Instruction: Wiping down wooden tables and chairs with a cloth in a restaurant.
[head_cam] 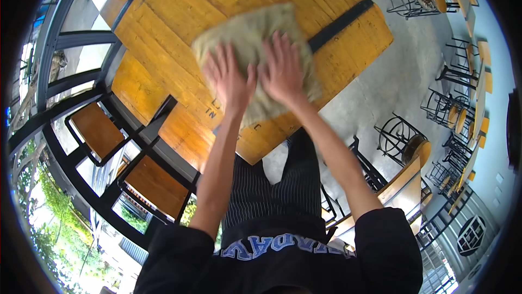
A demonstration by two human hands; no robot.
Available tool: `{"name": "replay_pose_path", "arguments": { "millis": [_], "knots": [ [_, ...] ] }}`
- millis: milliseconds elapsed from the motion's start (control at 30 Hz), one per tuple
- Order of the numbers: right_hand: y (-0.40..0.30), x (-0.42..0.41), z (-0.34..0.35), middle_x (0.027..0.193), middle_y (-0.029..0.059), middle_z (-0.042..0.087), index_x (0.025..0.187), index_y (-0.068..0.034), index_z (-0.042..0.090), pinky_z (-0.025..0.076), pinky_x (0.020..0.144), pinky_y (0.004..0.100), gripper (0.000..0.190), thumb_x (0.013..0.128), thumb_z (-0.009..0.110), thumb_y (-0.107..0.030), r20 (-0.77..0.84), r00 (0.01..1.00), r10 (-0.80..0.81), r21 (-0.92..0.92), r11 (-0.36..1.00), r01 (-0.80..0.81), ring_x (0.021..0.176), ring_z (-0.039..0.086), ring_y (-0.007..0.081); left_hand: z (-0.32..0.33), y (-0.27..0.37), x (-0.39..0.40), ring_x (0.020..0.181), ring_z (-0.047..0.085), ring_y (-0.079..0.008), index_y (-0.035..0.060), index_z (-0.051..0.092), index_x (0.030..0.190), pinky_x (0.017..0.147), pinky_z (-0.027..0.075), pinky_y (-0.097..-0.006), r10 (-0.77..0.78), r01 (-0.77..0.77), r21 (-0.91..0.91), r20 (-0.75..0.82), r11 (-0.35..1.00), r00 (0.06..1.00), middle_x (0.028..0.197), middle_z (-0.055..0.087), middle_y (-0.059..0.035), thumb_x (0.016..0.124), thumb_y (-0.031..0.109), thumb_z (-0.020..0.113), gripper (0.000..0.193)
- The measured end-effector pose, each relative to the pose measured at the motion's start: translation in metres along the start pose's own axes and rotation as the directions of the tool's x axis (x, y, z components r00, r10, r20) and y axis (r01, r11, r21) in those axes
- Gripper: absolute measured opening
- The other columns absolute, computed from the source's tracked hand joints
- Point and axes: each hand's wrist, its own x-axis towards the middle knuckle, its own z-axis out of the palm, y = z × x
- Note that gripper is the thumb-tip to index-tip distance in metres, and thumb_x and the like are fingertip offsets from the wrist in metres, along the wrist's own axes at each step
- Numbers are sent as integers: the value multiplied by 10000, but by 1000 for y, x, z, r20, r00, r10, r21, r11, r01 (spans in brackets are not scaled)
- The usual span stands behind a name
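Note:
A greenish-beige cloth (pixel 261 108) lies spread out on a worn wooden tabletop (pixel 183 20), near its corner closest to me. Flat on the cloth's left part rests my left hand (pixel 230 77), fingers spread and pointing away from me. My right hand (pixel 284 69) presses on the cloth's right part in the same way, palm down. The two thumbs are close to each other near the middle. Neither hand's fingers are closed around the cloth. Hands and cloth are slightly blurred.
A dark metal strip (pixel 340 24) crosses the tabletop at right. On the left, wooden seats (pixel 98 128) with black metal frames stand by large window frames. Several metal stools and chairs (pixel 401 139) and a light wooden table (pixel 401 186) stand on the concrete floor at right.

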Motion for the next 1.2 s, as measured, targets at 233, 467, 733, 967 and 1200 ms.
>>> {"name": "replay_pose_path", "arguments": {
  "millis": [233, 467, 733, 967, 1200],
  "knots": [
    [-71, -46, 9, 1724, 81, 243, 1570, -129, 452, 113, 1298, 480, 648, 1022, 508, -471, 231, 925, -301, 203, 945, 257, 1595, 197, 298, -20, -43, -108, 1590, 20, -473, 53, 198, 1659, 1251, 6, -644, -332, 332, -4, -48, 943, 942, 1742, 119, -175, 967, 500, 522, 885],
    [83, 57, -20, 1677, 140, 325, 1581, -137, 411, 228, 1254, 551, 717, 963, 612, -440, 193, 971, -142, 52, 990, 135, 1540, 295, 373, 21, 54, 30, 1601, 47, -420, 76, 251, 1646, 1273, -20, -580, -167, 165, 77, 23, 983, 986, 1737, 159, -162, 937, 519, 595, 904],
    [286, 141, -36, 1639, 197, 368, 1560, -86, 436, 237, 1239, 564, 663, 1030, 535, -471, -141, 973, 181, -120, 973, -198, 1529, 302, 422, 117, 230, 181, 1595, 166, -356, 143, 425, 1586, 1285, 76, -588, 329, -349, -188, -127, 918, 936, 1686, 332, -92, 1020, 421, 528, 639],
    [155, 132, -8, 1639, 271, 334, 1564, -40, 403, 176, 1246, 630, 742, 966, 571, -445, -33, 998, -60, 3, 998, 60, 1551, 262, 425, 60, 125, 93, 1604, 103, -348, 197, 308, 1642, 1295, 9, -542, -120, 121, -73, 16, 990, 993, 1734, 203, -98, 967, 530, 570, 796],
    [-61, 65, 43, 1669, 126, 343, 1554, -140, 463, 151, 1298, 506, 706, 935, 665, -412, 157, 723, -673, 356, 721, 594, 1581, 223, 284, 23, -18, -67, 1593, 93, -422, 145, 197, 1672, 1274, 86, -605, -651, 702, 75, -316, 708, 690, 1739, 140, -165, 997, 707, 345, 891]
  ]
}}
